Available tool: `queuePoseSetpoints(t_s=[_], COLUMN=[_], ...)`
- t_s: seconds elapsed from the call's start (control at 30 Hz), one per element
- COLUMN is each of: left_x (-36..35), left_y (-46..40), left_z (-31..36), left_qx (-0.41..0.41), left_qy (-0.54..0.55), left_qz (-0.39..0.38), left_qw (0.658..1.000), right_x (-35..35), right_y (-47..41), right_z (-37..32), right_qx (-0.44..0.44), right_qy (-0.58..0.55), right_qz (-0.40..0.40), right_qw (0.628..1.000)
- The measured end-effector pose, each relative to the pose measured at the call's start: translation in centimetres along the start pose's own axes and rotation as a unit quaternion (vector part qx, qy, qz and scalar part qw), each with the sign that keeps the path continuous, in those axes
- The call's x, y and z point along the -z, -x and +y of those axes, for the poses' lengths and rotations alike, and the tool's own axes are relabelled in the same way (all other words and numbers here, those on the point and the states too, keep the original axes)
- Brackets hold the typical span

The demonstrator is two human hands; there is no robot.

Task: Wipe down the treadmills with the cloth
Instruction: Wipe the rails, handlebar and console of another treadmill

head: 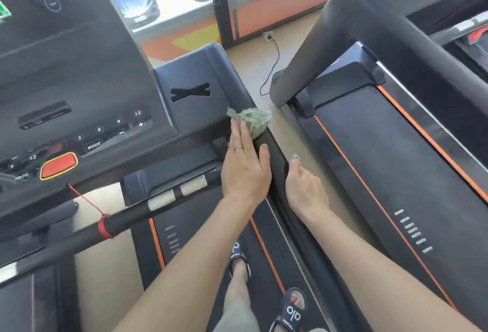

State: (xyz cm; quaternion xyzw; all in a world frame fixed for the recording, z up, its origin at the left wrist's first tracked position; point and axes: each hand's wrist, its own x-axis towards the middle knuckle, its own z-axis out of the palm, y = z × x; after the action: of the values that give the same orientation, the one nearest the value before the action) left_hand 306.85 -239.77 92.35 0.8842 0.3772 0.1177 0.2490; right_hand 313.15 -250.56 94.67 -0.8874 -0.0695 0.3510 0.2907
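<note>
Pressing flat on the right side rail [274,152] of the near treadmill [105,88], the left hand [244,170] lies palm down with fingers extended and together; its fingertips pin the green cloth [253,120] against the rail, just below the console's right wing; the cloth is crumpled and spills past the fingertips; the right hand [306,189] curls around the same rail's outer edge, thumb up, fingers hidden beneath, so their closure cannot be told; a second treadmill [396,160] stands to the right, apart, floor between.
</note>
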Motion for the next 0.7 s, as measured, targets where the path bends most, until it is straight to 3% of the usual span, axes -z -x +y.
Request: queuePoseSetpoints(t_s=[0.13,0.23,0.3,0.5,0.6,0.7], left_x=[-2.0,-2.9,-3.2,-2.8,-3.8,-4.4], left_y=[6.4,10.1,10.8,6.9,10.3,15.8], left_z=[3.0,4.4,3.9,3.8,6.0,6.2], left_qx=[-0.025,-0.038,-0.048,0.124,0.180,0.290], left_qy=[0.065,0.129,0.160,0.322,0.370,0.405], left_qz=[0.028,0.016,0.019,0.038,0.014,-0.043], left_qw=[0.997,0.991,0.986,0.938,0.911,0.866], right_x=[0.2,0.3,-0.2,1.7,1.9,1.9], right_y=[-0.9,-1.6,-2.5,0.9,1.8,2.5], right_z=[0.6,1.7,3.3,4.7,5.5,6.4], right_qx=[-0.022,-0.058,-0.033,0.060,0.093,0.112], right_qy=[-0.055,-0.169,-0.209,-0.147,-0.138,-0.113], right_qz=[-0.015,-0.054,-0.079,-0.156,-0.144,-0.129], right_qw=[0.998,0.982,0.974,0.975,0.976,0.979])
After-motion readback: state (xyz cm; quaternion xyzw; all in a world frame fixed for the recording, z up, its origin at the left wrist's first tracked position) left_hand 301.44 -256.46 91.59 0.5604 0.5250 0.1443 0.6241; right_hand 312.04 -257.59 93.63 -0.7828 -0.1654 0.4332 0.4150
